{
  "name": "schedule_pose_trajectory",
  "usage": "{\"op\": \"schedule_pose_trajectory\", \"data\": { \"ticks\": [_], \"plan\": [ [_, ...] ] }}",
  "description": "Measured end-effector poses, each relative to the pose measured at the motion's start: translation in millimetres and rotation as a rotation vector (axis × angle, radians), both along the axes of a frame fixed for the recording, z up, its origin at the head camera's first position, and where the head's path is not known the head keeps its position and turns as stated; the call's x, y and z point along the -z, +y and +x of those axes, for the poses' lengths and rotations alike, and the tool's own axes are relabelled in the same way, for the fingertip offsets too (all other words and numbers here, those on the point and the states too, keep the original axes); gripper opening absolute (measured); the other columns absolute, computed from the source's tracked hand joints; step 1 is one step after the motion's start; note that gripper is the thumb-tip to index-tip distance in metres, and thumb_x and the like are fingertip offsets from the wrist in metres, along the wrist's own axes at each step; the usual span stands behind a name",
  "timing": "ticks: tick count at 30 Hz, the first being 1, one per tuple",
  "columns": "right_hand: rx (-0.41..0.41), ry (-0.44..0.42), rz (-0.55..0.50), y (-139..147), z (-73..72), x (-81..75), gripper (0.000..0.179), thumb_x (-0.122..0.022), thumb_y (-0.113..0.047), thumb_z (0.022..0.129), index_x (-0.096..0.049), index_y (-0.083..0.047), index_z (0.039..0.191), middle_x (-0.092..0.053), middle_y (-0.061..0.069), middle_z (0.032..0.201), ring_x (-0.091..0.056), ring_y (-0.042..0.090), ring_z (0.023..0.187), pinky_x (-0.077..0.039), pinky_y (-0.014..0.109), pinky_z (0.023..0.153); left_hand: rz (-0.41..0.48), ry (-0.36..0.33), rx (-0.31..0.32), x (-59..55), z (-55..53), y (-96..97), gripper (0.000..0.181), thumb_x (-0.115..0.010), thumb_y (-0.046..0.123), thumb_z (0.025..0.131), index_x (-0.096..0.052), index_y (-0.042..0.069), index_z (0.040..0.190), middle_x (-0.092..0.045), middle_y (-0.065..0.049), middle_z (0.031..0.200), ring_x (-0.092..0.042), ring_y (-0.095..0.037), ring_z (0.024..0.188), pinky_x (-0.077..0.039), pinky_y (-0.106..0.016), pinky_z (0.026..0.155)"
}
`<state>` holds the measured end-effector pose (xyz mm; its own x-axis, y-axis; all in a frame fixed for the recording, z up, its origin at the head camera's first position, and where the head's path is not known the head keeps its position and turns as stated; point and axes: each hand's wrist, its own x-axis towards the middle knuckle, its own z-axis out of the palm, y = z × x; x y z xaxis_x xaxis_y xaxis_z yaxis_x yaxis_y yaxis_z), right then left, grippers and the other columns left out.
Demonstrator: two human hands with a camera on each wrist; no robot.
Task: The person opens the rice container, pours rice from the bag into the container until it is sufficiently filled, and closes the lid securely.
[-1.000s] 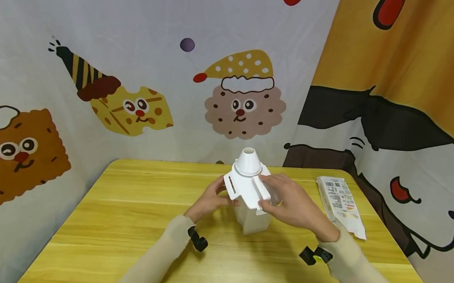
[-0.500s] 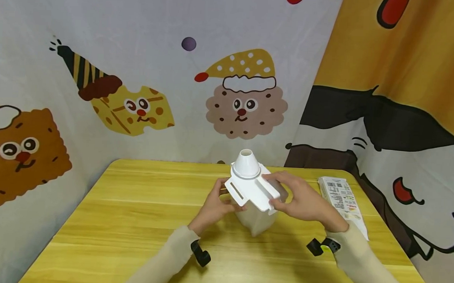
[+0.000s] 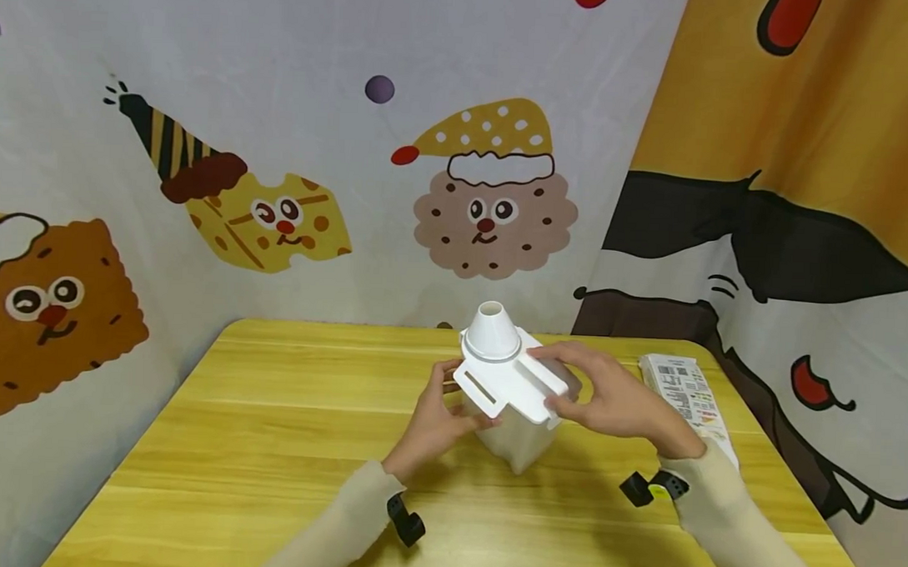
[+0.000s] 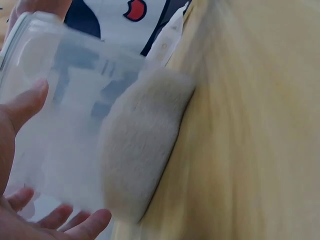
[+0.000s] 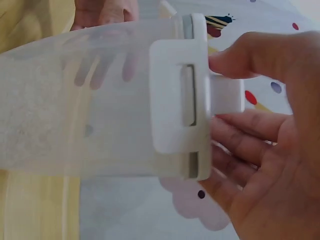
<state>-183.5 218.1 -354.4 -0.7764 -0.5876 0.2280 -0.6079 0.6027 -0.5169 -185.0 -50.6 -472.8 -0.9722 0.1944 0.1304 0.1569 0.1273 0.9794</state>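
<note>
A translucent plastic grain container (image 3: 519, 444) stands near the middle of the table, turned with one corner toward me. Pale, rice-like grains (image 4: 145, 145) fill its bottom part, seen in the left wrist view. On top sits a white lid (image 3: 528, 394) with latch flaps, a raised bar and a cone-shaped spout (image 3: 493, 331). My left hand (image 3: 438, 416) holds the container's left side, thumb on the near face and fingers round the far one. With thumb and fingers on either side of the lid's raised bar (image 5: 227, 95), my right hand (image 3: 611, 402) grips it.
A white printed packet (image 3: 686, 396) lies at the right side of the wooden table (image 3: 269, 427). Behind the table hangs a cartoon-printed curtain (image 3: 296, 61). Black wrist cameras (image 3: 408, 524) are strapped on both sleeves.
The container has turned a little, so its near corner and lid edge point more to the right. Both hands have shifted slightly right with it, keeping their hold.
</note>
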Motion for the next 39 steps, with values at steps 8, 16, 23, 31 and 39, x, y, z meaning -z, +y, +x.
{"op": "schedule_pose_trajectory", "data": {
  "ticks": [8,16,23,31,39],
  "plan": [
    [0.072,0.072,0.097,-10,14.1,-5.6,0.073,-0.085,-0.032,0.084,-0.055,-0.011,0.146,-0.06,0.012,0.144,-0.059,0.031,0.128,-0.052,0.052,0.103,-0.062,-0.021,0.074,0.4,-13.7,-14.6,0.085,-0.09,0.027,0.08,-0.042,0.021,0.149,-0.051,-0.012,0.143,-0.056,-0.035,0.126,-0.055,-0.05,0.103],
    [0.157,0.07,0.164,-21,29.0,-8.8,0.078,-0.085,-0.039,0.083,-0.054,-0.008,0.147,-0.058,0.015,0.145,-0.057,0.035,0.131,-0.054,0.054,0.103,-0.022,-0.033,0.138,3.7,-31.3,-21.9,0.085,-0.085,0.018,0.085,-0.039,0.015,0.156,-0.048,-0.014,0.15,-0.05,-0.037,0.135,-0.048,-0.054,0.113],
    [0.187,0.086,0.166,-24,33.9,-6.8,0.077,-0.083,-0.038,0.084,-0.054,-0.005,0.146,-0.059,0.016,0.144,-0.057,0.036,0.13,-0.054,0.055,0.101,0.025,-0.054,0.257,4.8,-43.7,-26.1,0.077,-0.078,0.009,0.09,-0.041,0.019,0.156,-0.047,-0.011,0.156,-0.048,-0.034,0.141,-0.051,-0.049,0.111],
    [0.208,0.109,0.161,-24,33.2,-3.4,0.075,-0.082,-0.038,0.083,-0.055,-0.006,0.145,-0.06,0.015,0.143,-0.058,0.035,0.129,-0.055,0.054,0.098,-0.012,-0.042,0.244,4.4,-44.6,-25.6,0.07,-0.078,0.014,0.091,-0.046,0.019,0.153,-0.052,-0.011,0.152,-0.051,-0.035,0.137,-0.054,-0.048,0.104],
    [0.169,0.115,0.126,-18,26.6,-1.7,0.074,-0.084,-0.031,0.08,-0.056,-0.007,0.144,-0.06,0.016,0.143,-0.058,0.036,0.129,-0.054,0.055,0.102,0.003,-0.034,0.161,3.0,-37.0,-19.4,0.071,-0.081,0.01,0.088,-0.048,0.016,0.15,-0.054,-0.015,0.148,-0.053,-0.037,0.133,-0.051,-0.05,0.109]
  ]
}}
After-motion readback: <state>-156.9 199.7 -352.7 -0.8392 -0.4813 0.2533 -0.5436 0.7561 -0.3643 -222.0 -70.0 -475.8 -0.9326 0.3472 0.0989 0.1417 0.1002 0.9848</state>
